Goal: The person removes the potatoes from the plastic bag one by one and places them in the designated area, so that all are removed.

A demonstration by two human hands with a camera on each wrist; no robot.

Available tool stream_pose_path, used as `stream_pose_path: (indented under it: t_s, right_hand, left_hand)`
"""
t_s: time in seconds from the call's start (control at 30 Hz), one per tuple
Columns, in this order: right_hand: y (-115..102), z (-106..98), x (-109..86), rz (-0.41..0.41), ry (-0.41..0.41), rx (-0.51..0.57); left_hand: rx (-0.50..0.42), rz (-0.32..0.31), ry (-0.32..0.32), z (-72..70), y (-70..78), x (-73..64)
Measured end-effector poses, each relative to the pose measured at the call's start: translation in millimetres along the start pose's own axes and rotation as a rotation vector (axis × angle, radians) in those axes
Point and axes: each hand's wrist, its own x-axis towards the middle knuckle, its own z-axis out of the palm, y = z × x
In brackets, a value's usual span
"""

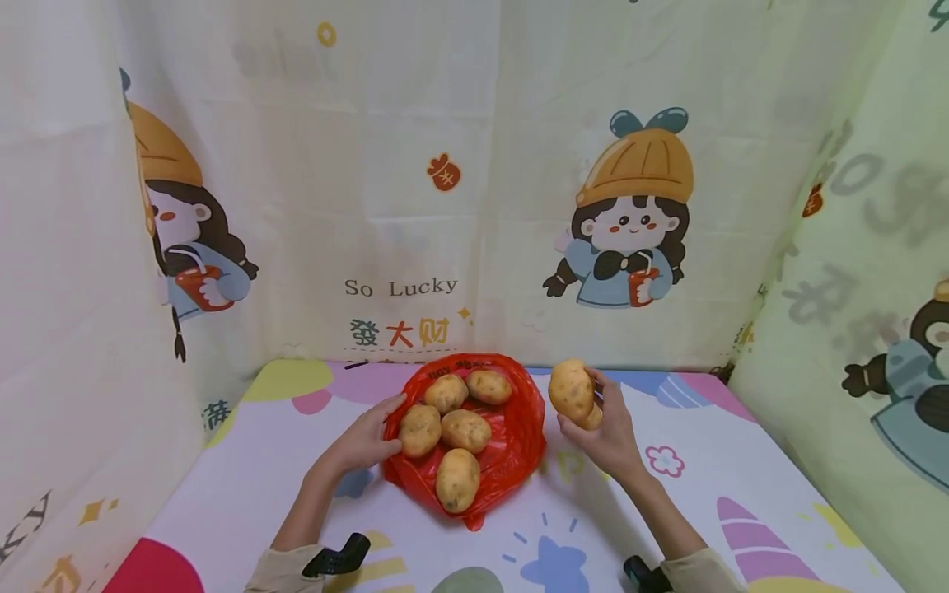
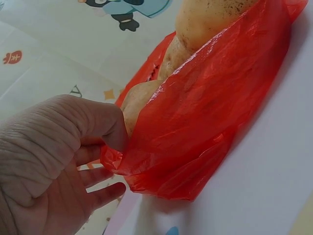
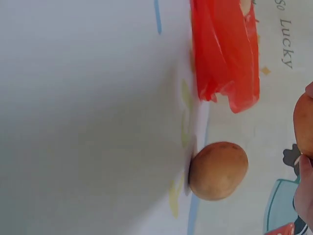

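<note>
Fingers of the right hand curl round 1 potato just beside the red bag, whose rim the left hand pinches, 5 others inside: apparently a potato-moving step, the next move calling for a steady rim.

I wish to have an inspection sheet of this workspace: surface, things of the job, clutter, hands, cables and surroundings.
Surface: table, white with coloured prints.
Job's things: five potatoes show in the red bag; a loose potato sits on the table.
Clutter: nothing seen.
Left hand: pinches the bag's rim.
Right hand: holds another potato above the table.
Cables: nothing seen.
Surroundings: pale cloth with cartoon figures.
</note>
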Motion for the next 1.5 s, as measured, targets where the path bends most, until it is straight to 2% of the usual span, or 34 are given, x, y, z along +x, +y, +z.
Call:
stream_pose_path:
  t_s: [0.2, 0.57, 0.77, 0.97, 1.23, 1.5]
  right_hand:
    - [3.3, -13.2, 2.0, 0.001, 0.051, 0.041]
    - [15.0, -36.0, 4.5, 0.096, 0.091, 0.016]
    - [22.6, -44.7, 4.4, 0.159, 0.079, -0.010]
    - [33.2, -55.1, 6.0, 0.215, 0.028, -0.024]
    - [55.1, -74.0, 11.7, 0.321, -0.120, -0.049]
    - [68.3, -77.4, 2.9, 0.427, -0.251, -0.052]
  left_hand:
    - [0.014, -0.015, 0.008, 3.5, -0.5, 0.0]
    - [0.027, 0.020, 0.011, 2.0, -1.1, 0.2]
    - [0.018, 0.023, 0.007, 3.3, -2.3, 0.2]
    - [0.009, 0.005, 0.008, 3.1, -3.0, 1.2]
    - [0.029, -0.018, 0.007, 1.1, -2.9, 6.2]
    - [0.028, -0.018, -0.008, 2.4, -4.3, 5.3]
